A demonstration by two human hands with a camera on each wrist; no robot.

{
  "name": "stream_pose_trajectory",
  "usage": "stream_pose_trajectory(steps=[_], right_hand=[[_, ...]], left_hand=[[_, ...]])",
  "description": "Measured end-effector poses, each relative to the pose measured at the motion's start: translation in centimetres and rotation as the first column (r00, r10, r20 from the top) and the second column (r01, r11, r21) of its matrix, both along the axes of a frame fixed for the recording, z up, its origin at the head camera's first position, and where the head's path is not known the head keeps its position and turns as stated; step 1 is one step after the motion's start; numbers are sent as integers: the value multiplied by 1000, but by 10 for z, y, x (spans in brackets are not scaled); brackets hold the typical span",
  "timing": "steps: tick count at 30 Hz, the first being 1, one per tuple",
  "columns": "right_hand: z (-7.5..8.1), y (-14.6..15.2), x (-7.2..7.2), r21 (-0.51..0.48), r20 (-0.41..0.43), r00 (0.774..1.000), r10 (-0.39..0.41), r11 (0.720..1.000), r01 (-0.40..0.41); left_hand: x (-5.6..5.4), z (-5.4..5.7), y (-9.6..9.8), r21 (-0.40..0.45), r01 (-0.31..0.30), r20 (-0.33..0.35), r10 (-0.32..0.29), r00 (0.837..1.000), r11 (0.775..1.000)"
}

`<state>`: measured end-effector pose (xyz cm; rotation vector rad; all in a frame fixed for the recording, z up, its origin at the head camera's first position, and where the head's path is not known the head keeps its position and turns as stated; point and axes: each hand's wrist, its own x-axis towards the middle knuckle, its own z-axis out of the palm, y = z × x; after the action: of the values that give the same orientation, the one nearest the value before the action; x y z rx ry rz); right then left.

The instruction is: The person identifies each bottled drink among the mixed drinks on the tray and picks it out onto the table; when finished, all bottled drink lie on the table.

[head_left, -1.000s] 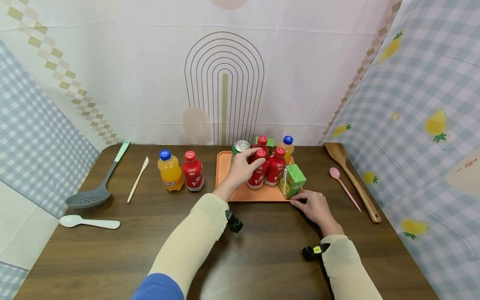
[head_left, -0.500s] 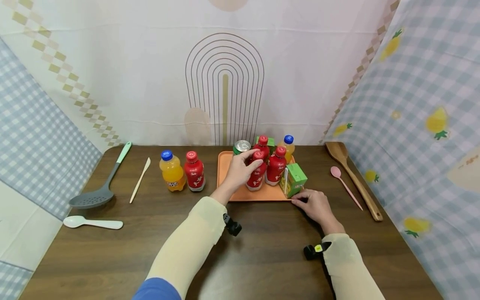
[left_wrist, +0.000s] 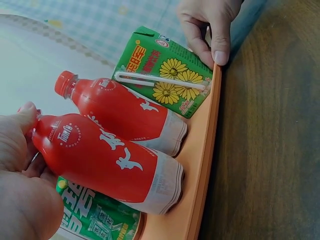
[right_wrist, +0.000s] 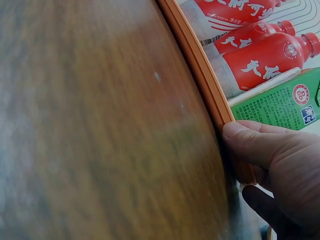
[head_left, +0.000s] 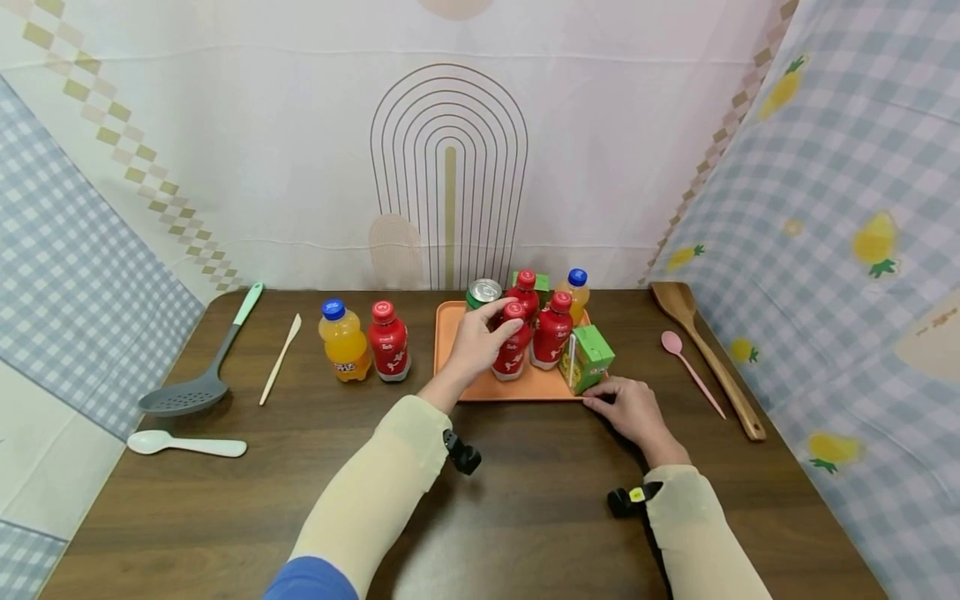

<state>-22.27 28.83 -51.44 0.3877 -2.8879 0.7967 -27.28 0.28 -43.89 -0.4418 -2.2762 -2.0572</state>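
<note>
My left hand (head_left: pixel 474 340) holds a red bottle (head_left: pixel 512 354) by its neck, thumb and fingers around it just under the cap. That bottle stands upright on an orange tray (head_left: pixel 446 337). Close beside it are a second red bottle (head_left: pixel 552 337) and, further back, a third (head_left: pixel 527 293). A green drink can (left_wrist: pixel 100 212) is on its other side. With thumb and fingertips, my right hand (right_wrist: pixel 280 155) pinches the tray's near right corner, right next to a green juice carton (head_left: pixel 590 358) with a white straw on its side.
An orange soda bottle (head_left: pixel 576 292) and another green carton (head_left: pixel 542 283) stand at the tray's back. To the left are an orange soda bottle (head_left: pixel 345 346), a red bottle (head_left: pixel 388 346), a knife (head_left: pixel 281 358), skimmer (head_left: pixel 195 392) and white spoon (head_left: pixel 187 445). Right: pink spoon (head_left: pixel 693 375), wooden spatula (head_left: pixel 708 362).
The left hand has shifted the held red bottle slightly to the left, widening the gap to the second red bottle. The right hand stays at the tray's corner.
</note>
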Motion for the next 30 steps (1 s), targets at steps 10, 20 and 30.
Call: stream_pose_trajectory(steps=[10,20,30], right_hand=[[-1,1,0,-8,16,1000,-7,1000,8],[1,0,-1,-19,45,999,-4,1000,5],[2,1,-1,-23,39,999,-1,1000,2]], left_hand=[[5,1,-5,-14,-5,-27,4,1000,1000],[15,10,-13,20,8,-37,-7,999,1000],[27,18,-32,-11,-39,-89,38,995,999]])
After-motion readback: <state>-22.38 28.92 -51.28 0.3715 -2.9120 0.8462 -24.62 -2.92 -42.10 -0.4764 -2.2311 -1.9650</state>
